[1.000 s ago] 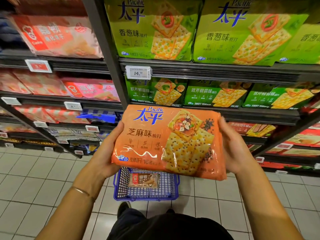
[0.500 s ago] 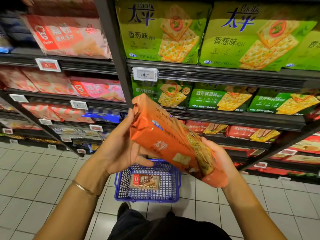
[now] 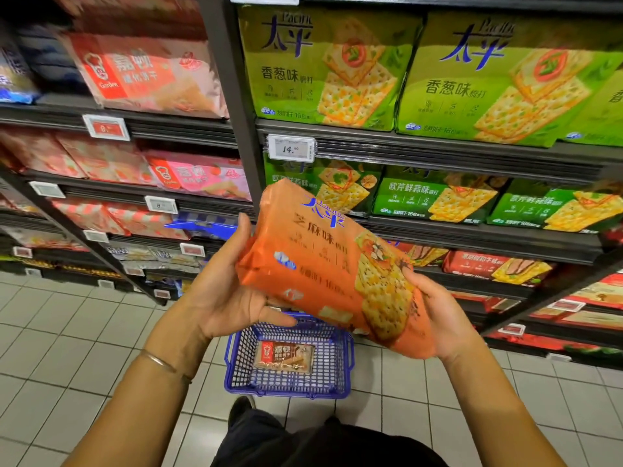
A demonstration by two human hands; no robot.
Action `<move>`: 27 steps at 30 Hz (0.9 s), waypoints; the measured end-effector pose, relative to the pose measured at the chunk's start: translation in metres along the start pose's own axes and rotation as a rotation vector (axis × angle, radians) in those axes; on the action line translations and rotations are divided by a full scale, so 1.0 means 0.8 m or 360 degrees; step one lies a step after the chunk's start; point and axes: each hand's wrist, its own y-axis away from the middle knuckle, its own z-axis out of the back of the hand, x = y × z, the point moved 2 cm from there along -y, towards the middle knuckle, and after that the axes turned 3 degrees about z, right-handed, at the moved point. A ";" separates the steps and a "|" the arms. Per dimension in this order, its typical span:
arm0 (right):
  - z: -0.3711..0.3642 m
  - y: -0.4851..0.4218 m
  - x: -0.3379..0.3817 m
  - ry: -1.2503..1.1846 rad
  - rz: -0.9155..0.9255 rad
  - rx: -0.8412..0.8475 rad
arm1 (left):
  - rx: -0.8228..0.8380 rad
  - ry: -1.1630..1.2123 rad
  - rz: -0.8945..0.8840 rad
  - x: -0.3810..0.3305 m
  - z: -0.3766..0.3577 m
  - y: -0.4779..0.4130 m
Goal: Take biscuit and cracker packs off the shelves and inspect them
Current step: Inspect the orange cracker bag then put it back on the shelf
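I hold an orange Pacific sesame cracker pack (image 3: 323, 264) in front of the shelves, slanting down to the right with its printed front towards me. My left hand (image 3: 229, 294) lies against the pack's left end with straight fingers, palm showing, thumb stretched out under the pack. My right hand (image 3: 438, 315) grips the lower right end, thumb on the front and fingers hidden behind. Green Pacific cracker packs (image 3: 330, 69) fill the upper shelves straight ahead.
A blue wire basket (image 3: 236, 365) stands on the tiled floor below my hands, with one brown biscuit pack (image 3: 285, 357) inside. Red and pink Garden biscuit packs (image 3: 145, 72) line the shelves at left. A price tag (image 3: 291, 149) reads 14. A dark upright post (image 3: 232, 96) divides the shelves.
A second ago the pack faced me flat, one hand at each end. It was turned nearly edge-on, and now slants with its front showing again. My left thumb has come off the pack.
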 end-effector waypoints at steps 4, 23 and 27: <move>0.010 0.000 0.022 0.0142 0.0210 -0.0096 | -0.0128 -0.0129 -0.0061 0.007 0.003 0.001; -0.013 0.023 0.045 0.0210 0.0968 -0.0206 | -0.0952 -0.0558 -0.0636 0.040 0.037 -0.041; -0.027 0.033 0.051 0.0426 0.1052 0.0013 | -0.1047 -0.0532 -0.0781 0.052 0.046 -0.046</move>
